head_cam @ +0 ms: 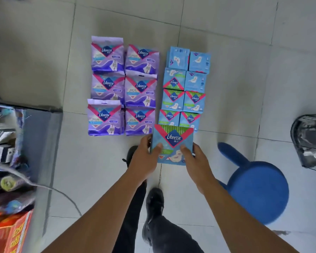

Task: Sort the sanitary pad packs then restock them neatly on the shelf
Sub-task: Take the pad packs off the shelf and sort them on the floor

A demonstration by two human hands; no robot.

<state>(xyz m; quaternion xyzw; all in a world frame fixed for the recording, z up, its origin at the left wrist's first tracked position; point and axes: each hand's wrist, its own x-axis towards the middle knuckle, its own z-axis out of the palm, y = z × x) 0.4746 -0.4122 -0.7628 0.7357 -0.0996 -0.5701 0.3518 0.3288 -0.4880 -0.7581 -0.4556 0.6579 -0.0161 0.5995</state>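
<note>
Left hand [146, 154] and right hand [193, 158] both hold one blue Libresse pad pack [173, 143], thumbs on front, fingers curled round sides. Pack up in air, just near end of blue packs [184, 88] lying in two rows on tiled floor [244, 70]. Purple Libresse packs [122, 86] lie just left of them. "Libresse" reads on fronts; small writing too blurry

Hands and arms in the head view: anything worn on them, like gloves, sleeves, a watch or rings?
Nothing worn that shows. The left hand and right hand are bare, no gloves, and no rings or watch can be made out. Both forearms are uncovered down to the bottom edge of the frame, so no sleeve is in view.
</note>
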